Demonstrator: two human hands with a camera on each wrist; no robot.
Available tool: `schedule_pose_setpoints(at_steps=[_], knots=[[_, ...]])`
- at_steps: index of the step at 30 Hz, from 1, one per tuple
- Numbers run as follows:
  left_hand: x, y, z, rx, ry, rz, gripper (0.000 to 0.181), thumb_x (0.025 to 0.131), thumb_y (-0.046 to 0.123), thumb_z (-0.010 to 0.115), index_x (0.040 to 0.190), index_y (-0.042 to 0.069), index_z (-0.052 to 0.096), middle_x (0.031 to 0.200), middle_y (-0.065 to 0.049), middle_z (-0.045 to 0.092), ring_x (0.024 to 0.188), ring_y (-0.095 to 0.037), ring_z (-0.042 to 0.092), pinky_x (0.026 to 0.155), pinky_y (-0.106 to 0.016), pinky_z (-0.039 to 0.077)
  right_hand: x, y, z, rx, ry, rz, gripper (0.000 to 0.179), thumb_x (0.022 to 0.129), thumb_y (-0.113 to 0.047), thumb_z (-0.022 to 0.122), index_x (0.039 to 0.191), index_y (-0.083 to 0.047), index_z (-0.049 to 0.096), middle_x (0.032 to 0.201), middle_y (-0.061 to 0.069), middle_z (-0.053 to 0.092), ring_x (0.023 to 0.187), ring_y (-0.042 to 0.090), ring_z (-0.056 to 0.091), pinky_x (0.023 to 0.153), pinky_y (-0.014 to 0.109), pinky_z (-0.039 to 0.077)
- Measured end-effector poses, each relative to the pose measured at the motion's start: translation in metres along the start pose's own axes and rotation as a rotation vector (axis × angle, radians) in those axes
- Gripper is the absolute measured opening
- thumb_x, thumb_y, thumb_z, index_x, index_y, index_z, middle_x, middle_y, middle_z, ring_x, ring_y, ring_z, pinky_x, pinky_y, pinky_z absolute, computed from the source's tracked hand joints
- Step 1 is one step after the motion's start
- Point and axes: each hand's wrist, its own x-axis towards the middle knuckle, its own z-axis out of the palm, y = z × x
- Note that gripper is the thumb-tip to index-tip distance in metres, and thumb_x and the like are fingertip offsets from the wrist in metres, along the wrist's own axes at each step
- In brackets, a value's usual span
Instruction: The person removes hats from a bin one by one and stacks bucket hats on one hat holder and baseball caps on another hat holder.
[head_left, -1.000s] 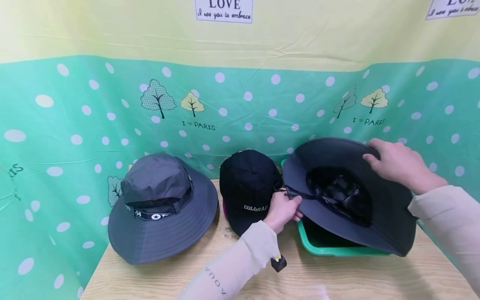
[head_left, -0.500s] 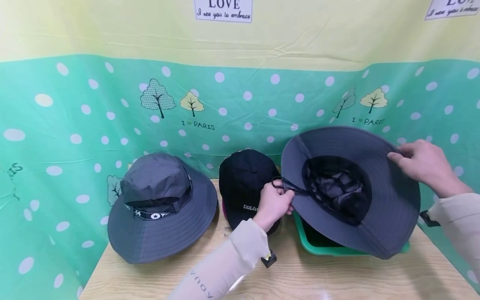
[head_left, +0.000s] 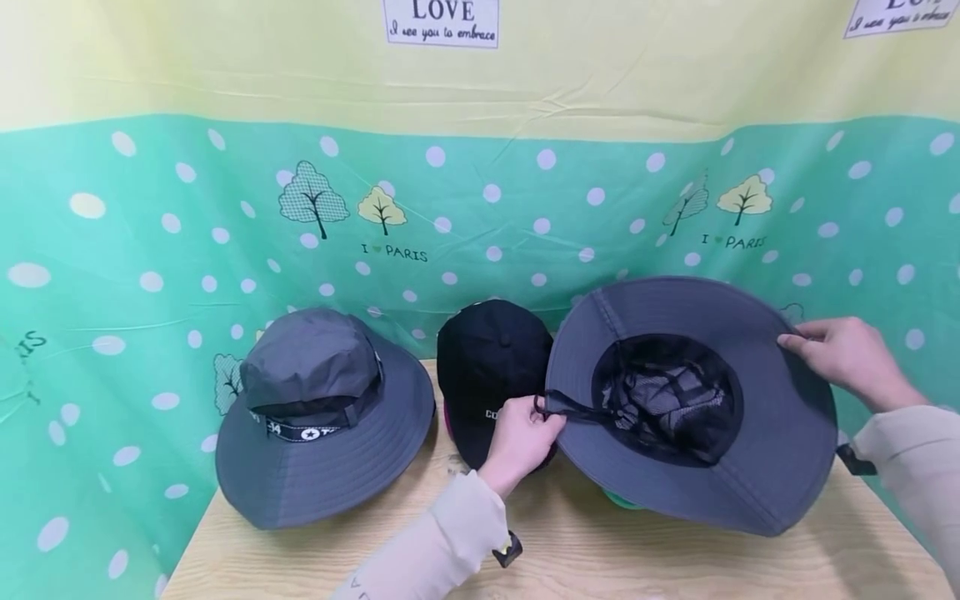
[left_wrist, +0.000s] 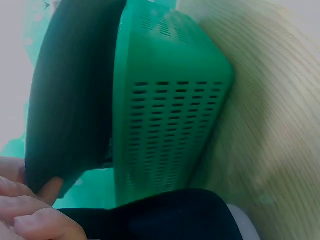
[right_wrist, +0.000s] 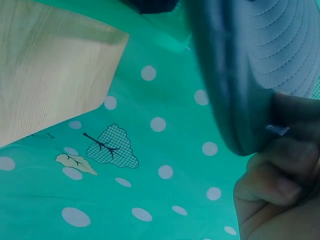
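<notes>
A dark grey wide-brimmed bucket hat (head_left: pixel 783 425) faces me with its black mesh-lined inside showing, over the green basket (left_wrist: pixel 170 110). On its left edge, my left hand (head_left: pixel 521 442) pinches the brim where the black chin cord (head_left: pixel 576 408) lies. My right hand (head_left: pixel 855 358) pinches the brim's right edge between thumb and fingers. The right wrist view shows that brim (right_wrist: pixel 225 85) in my fingers. Beside my left hand a black baseball cap (head_left: pixel 498 354) with white lettering sits on the table, partly covered by the hand. Most of the basket is hidden behind the hat in the head view.
Another dark grey bucket hat (head_left: pixel 315 408) with a lettered band stands crown up at the left of the wooden table (head_left: pixel 600 558). A green and yellow printed curtain (head_left: pixel 487 217) hangs close behind.
The held hat has turned so its inside faces me more fully, and now sits lower, covering more of the basket. My left hand shifted left and down; my right hand moved right and down.
</notes>
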Motion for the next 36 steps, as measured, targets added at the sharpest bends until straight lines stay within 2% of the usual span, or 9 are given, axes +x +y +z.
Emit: schedule_pose_setpoints(at_steps=[2, 5, 8, 11, 18, 21, 25, 31, 36], knots=[[0.001, 0.0, 0.0, -0.061, -0.016, -0.038, 0.01, 0.077, 0.007, 0.068, 0.067, 0.007, 0.068, 0.047, 0.012, 0.042, 0.044, -0.001, 0.037, 0.043, -0.02, 0.026, -0.001, 0.0, 0.0, 0.02, -0.017, -0.007, 0.059, 0.097, -0.044, 0.047, 0.12, 0.01, 0.058, 0.08, 0.019, 0.068, 0.07, 0.03, 0.06, 0.058, 0.038, 0.047], [0.004, 0.003, 0.001, -0.176, -0.037, -0.133, 0.008, 0.079, 0.006, 0.069, 0.071, 0.004, 0.07, 0.046, 0.01, 0.045, 0.041, -0.002, 0.038, 0.041, -0.02, 0.026, -0.001, -0.004, 0.0, 0.061, -0.017, 0.015, 0.057, 0.098, -0.045, 0.046, 0.118, 0.007, 0.059, 0.065, 0.004, 0.064, 0.058, 0.022, 0.056, 0.053, 0.033, 0.043], [0.006, 0.009, 0.0, -0.285, -0.046, -0.239, 0.013, 0.081, 0.009, 0.068, 0.07, 0.002, 0.066, 0.043, 0.007, 0.038, 0.035, -0.006, 0.032, 0.036, -0.021, 0.022, -0.003, -0.011, -0.001, 0.085, 0.016, 0.04, 0.06, 0.097, -0.047, 0.045, 0.12, 0.008, 0.058, 0.065, 0.003, 0.064, 0.057, 0.022, 0.055, 0.051, 0.034, 0.043], [0.009, 0.018, -0.002, -0.362, -0.05, -0.296, 0.018, 0.083, 0.011, 0.067, 0.068, 0.003, 0.062, 0.042, 0.005, 0.032, 0.031, -0.008, 0.026, 0.033, -0.021, 0.019, -0.004, -0.019, -0.006, 0.106, 0.044, 0.066, 0.068, 0.097, -0.05, 0.043, 0.126, 0.01, 0.054, 0.067, 0.005, 0.065, 0.06, 0.024, 0.055, 0.051, 0.035, 0.044], [0.018, 0.036, -0.012, -0.462, -0.042, -0.314, 0.027, 0.089, 0.016, 0.065, 0.067, 0.003, 0.056, 0.045, 0.003, 0.026, 0.032, -0.012, 0.02, 0.033, -0.024, 0.017, -0.01, -0.038, -0.026, 0.209, 0.134, 0.097, 0.076, 0.093, -0.056, 0.046, 0.135, 0.007, 0.048, 0.071, 0.003, 0.066, 0.061, 0.017, 0.058, 0.052, 0.028, 0.047], [0.022, 0.043, -0.016, -0.524, -0.017, -0.314, 0.022, 0.09, 0.016, 0.064, 0.074, 0.002, 0.061, 0.044, 0.001, 0.029, 0.032, -0.013, 0.022, 0.033, -0.024, 0.02, -0.011, -0.043, -0.031, 0.284, 0.183, 0.088, 0.07, 0.093, -0.052, 0.049, 0.131, 0.006, 0.051, 0.068, 0.001, 0.065, 0.059, 0.015, 0.059, 0.051, 0.026, 0.049], [0.026, 0.048, -0.019, -0.568, 0.017, -0.299, 0.015, 0.09, 0.015, 0.065, 0.083, 0.002, 0.065, 0.044, -0.002, 0.037, 0.033, -0.012, 0.029, 0.033, -0.022, 0.026, -0.011, -0.045, -0.033, 0.403, 0.245, 0.051, 0.051, 0.094, -0.043, 0.054, 0.119, 0.002, 0.056, 0.064, -0.006, 0.065, 0.055, 0.014, 0.061, 0.051, 0.024, 0.05], [0.028, 0.047, -0.019, -0.555, 0.019, -0.251, 0.017, 0.092, 0.016, 0.063, 0.083, 0.002, 0.064, 0.049, -0.005, 0.051, 0.033, -0.011, 0.04, 0.034, -0.02, 0.035, -0.011, -0.037, -0.033, 0.664, 0.24, -0.041, 0.015, 0.092, -0.028, 0.063, 0.102, -0.018, 0.067, 0.071, -0.006, 0.07, 0.062, 0.012, 0.068, 0.055, 0.023, 0.053], [0.026, 0.044, -0.016, -0.561, -0.017, -0.209, 0.017, 0.094, 0.017, 0.061, 0.094, 0.002, 0.066, 0.057, -0.007, 0.063, 0.035, -0.011, 0.049, 0.036, -0.02, 0.041, -0.012, -0.034, -0.028, 1.018, 0.171, -0.085, 0.016, 0.091, -0.015, 0.064, 0.102, -0.004, 0.069, 0.082, 0.005, 0.073, 0.073, 0.017, 0.071, 0.064, 0.023, 0.056]])
